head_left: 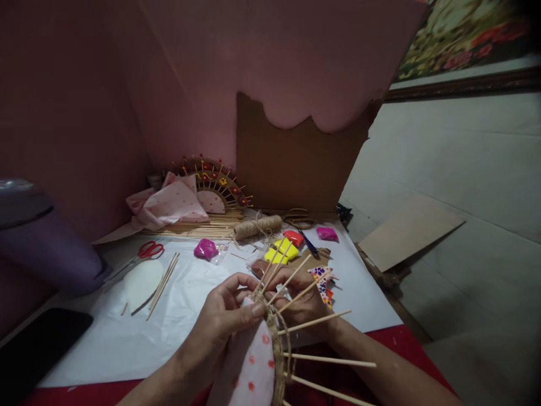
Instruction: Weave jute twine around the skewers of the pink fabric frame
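Fan-shaped piece (249, 361), pale cloth with red flowers, held up over the near edge of the white sheet (97, 349), a little right of that edge's middle. Thin sticks (329, 361) spread rightward from its curved rim. Left hand (220, 318) closed on the upper end, thumb flat by the twine band (278, 349) at the stick bases. Right hand (302, 296) behind the upper sticks, fingers curled in close; from where I stand, can't tell whether they pinch a strand. A loop of twine (288, 341) stands slack off the band. Spool of twine (257, 227) near the sheet's far edge.

Reads to me as weaving twine between sticks. Done well: thumb firm on the band, slack drawn snug before another pass, each row seated against its neighbour, tension light enough that the sticks stay evenly splayed.
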### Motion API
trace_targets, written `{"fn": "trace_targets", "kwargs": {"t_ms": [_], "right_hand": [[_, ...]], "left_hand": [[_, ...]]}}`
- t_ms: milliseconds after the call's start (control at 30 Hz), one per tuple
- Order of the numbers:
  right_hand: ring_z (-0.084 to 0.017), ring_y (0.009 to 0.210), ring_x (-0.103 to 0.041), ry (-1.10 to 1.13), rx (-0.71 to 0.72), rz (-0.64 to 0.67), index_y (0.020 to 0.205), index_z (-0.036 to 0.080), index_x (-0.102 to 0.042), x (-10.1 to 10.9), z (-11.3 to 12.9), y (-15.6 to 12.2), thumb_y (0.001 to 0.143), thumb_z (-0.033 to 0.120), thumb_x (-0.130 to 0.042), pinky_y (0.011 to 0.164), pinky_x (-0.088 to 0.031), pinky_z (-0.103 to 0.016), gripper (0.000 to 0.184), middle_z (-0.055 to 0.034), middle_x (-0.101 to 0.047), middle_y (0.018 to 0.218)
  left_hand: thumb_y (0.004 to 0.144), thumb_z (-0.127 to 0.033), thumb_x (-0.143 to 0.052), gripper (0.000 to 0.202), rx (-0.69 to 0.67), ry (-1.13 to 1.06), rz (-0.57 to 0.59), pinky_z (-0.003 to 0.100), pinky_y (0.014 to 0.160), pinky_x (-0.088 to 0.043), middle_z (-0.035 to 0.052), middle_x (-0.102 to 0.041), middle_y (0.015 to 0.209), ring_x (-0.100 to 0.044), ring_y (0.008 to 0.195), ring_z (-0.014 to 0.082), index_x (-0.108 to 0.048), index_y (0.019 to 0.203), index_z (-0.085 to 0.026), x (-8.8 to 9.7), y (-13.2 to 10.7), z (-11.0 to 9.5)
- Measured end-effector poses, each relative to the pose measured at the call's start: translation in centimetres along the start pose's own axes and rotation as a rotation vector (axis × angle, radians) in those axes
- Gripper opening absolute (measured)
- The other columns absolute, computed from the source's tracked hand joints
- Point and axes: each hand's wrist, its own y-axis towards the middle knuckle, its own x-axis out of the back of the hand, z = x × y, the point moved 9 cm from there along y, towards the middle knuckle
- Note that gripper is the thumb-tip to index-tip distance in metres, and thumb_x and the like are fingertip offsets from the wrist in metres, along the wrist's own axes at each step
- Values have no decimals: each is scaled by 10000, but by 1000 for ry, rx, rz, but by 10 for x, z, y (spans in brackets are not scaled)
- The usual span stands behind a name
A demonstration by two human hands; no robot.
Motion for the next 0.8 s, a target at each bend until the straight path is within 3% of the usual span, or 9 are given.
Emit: {"fn": "trace_targets", "kwargs": {"t_ms": [133,367,633,800], "right_hand": [[-195,794,-606,45,-17,8,745,215,-691,0,2,0,740,304,-703,784,-473,-341,90,-50,-654,771],[-202,836,-612,61,61,16,769,226,-708,-1,8,1,757,313,-700,873,-449,-380,88,-50,-675,763],[-183,767,-625,-14,141,35,767,206,-710,-3,29,4,788,295,-668,889,-461,-377,101,-53,-682,729],[-166,707,-616,-34,165,29,760,205,-696,-4,36,5,785,312,-671,831,-491,-353,113,-31,-651,697]], "left_hand": [[620,-187,-783,309,-69,44,-46,270,593,-502,16,-674,761,-651,616,161,-599,868,-197,4,-1,-4],[619,-189,-789,308,-131,39,-61,227,543,-474,-26,-662,687,-610,516,112,-550,810,-210,4,-3,-10],[687,-186,-743,257,-120,27,-8,207,555,-463,-30,-640,658,-604,546,100,-546,850,-208,-2,-5,-11],[724,-225,-713,152,-57,50,-1,241,603,-488,38,-681,731,-637,626,138,-617,820,-155,1,-3,-2]]}}
